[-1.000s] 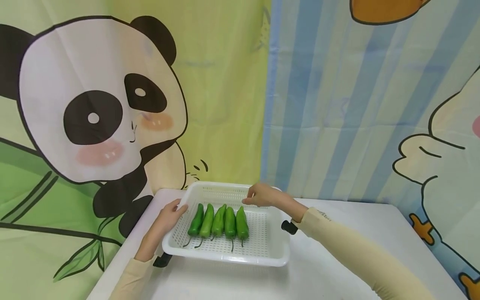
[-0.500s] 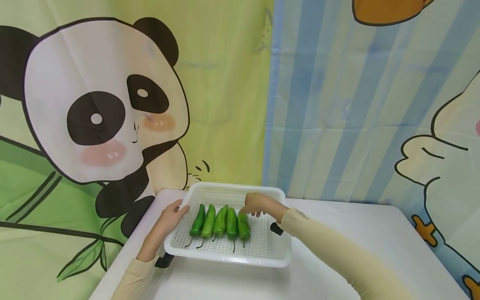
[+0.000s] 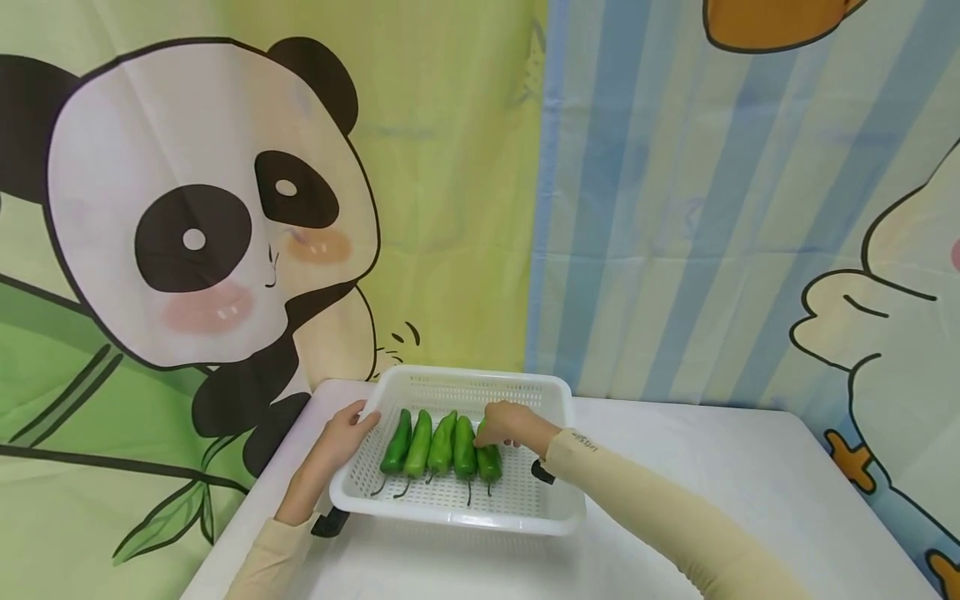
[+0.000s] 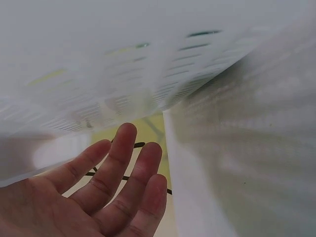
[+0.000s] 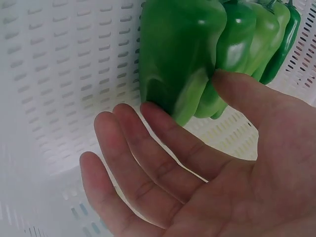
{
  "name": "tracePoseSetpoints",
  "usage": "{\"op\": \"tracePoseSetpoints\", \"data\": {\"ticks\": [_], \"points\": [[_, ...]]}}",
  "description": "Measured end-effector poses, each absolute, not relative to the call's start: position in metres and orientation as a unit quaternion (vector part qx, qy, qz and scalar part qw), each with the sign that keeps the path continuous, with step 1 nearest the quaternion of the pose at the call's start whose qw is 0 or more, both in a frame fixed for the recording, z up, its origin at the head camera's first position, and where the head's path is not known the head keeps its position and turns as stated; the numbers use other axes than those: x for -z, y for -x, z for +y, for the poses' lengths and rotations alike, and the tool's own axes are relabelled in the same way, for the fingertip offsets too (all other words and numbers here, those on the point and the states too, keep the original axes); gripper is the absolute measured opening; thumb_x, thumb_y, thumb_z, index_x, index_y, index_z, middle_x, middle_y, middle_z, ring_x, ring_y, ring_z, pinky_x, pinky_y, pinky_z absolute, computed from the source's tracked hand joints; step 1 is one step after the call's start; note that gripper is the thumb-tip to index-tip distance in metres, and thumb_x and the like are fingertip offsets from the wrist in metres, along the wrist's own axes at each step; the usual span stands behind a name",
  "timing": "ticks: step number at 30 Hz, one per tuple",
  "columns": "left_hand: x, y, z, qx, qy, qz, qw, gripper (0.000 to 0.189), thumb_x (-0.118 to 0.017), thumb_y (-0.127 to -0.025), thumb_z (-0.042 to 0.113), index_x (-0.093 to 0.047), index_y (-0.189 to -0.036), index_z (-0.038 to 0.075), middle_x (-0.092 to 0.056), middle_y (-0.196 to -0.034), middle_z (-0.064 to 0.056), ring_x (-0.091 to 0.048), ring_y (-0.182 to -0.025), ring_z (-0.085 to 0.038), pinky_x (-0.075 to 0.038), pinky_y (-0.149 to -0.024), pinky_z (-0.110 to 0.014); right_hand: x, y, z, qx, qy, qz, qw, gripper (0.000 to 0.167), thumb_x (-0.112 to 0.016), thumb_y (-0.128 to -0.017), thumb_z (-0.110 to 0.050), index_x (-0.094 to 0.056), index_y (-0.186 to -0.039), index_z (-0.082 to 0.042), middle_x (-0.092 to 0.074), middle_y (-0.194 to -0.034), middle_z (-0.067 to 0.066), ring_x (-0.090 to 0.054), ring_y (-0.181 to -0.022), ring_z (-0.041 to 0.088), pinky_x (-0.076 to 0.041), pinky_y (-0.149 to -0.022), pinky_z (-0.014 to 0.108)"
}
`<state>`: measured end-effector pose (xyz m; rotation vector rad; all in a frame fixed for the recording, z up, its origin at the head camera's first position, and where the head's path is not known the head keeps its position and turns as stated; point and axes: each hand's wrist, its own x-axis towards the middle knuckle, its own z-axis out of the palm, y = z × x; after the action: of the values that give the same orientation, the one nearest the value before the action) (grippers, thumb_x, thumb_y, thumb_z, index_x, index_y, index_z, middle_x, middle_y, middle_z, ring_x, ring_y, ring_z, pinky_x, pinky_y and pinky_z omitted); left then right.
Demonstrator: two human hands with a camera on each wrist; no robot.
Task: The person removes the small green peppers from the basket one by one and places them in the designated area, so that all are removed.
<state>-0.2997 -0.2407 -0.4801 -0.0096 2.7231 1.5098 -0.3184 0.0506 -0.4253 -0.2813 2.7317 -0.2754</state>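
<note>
A white perforated plastic basket [image 3: 457,517] holds several long green peppers lying side by side, stems toward the person. At the basket's left side is my left hand [image 3: 341,437], its thumb over the rim. The left wrist view shows this hand's fingers [image 4: 118,158] extended outside the basket wall, while the thumb is hidden. My right hand [image 3: 517,423] reaches inside and pinches the rightmost green pepper [image 5: 177,44]. Its thumb lies between that pepper and the neighbouring green pepper [image 5: 237,37], with the index fingertip at the opposite side. The other right fingers are spread loosely.
The basket stands on a white table [image 3: 675,467]. Behind it hangs a curtain [image 3: 450,208] printed with a panda and, farther right, blue stripes. Each wrist carries a black device, such as the left one [image 3: 330,522].
My right hand has come down and left from above the basket's back right onto the rightmost green pepper, and its thumb and index finger have closed there. My left hand has stayed at the rim.
</note>
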Motion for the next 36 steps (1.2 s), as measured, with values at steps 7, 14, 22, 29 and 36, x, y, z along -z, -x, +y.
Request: {"op": "tracePoseSetpoints", "data": {"ticks": [7,14,22,29,36], "points": [[0.480,0.300,-0.241,-0.484,0.002,0.875,0.013,0.048,-0.051,-0.105,0.034,-0.048,-0.145,0.007,-0.066,-0.123,-0.027,-0.074,-0.081,-0.024,-0.063,-0.061,-0.037,0.428,0.321,0.050,0.080,0.100,0.977,0.170,0.035,-0.072,-0.086,-0.033,-0.053,-0.063,-0.017,-0.070,-0.076,0.009,-0.053,-0.054,0.017,-0.043,-0.047,0.028],[0.481,0.300,-0.242,-0.483,0.004,0.876,0.013,0.049,-0.051,-0.105,0.035,-0.047,-0.145,0.007,-0.065,-0.125,-0.027,-0.074,-0.083,-0.024,-0.063,-0.062,-0.037,0.434,0.322,0.049,0.073,0.093,0.978,0.171,0.037,-0.073,-0.086,-0.035,-0.052,-0.061,-0.018,-0.070,-0.075,0.006,-0.048,-0.053,0.015,-0.041,-0.050,0.028],[0.480,0.300,-0.241,-0.483,0.005,0.876,0.011,0.049,-0.051,-0.105,0.035,-0.048,-0.145,0.008,-0.065,-0.126,-0.027,-0.073,-0.085,-0.024,-0.063,-0.064,-0.037,0.435,0.317,0.050,0.063,0.103,0.983,0.136,0.032,-0.079,-0.083,-0.034,-0.055,-0.070,-0.016,-0.057,-0.069,-0.001,-0.050,-0.063,0.014,-0.044,-0.062,0.031],[0.481,0.301,-0.241,-0.478,0.008,0.878,0.011,0.049,-0.051,-0.105,0.036,-0.048,-0.145,0.008,-0.065,-0.127,-0.027,-0.073,-0.084,-0.023,-0.063,-0.064,-0.036,0.435,0.316,0.051,0.055,0.115,0.984,0.122,0.042,-0.077,-0.084,-0.035,-0.047,-0.061,-0.017,-0.049,-0.061,-0.003,-0.047,-0.057,0.014,-0.041,-0.056,0.029],[0.482,0.299,-0.241,-0.482,0.008,0.876,0.013,0.048,-0.051,-0.105,0.036,-0.048,-0.145,0.008,-0.065,-0.126,-0.026,-0.073,-0.084,-0.022,-0.063,-0.065,-0.036,0.442,0.315,0.052,0.040,0.114,0.987,0.103,0.042,-0.077,-0.083,-0.041,-0.049,-0.061,-0.018,-0.054,-0.063,-0.002,-0.050,-0.060,0.014,-0.048,-0.061,0.032]]}}
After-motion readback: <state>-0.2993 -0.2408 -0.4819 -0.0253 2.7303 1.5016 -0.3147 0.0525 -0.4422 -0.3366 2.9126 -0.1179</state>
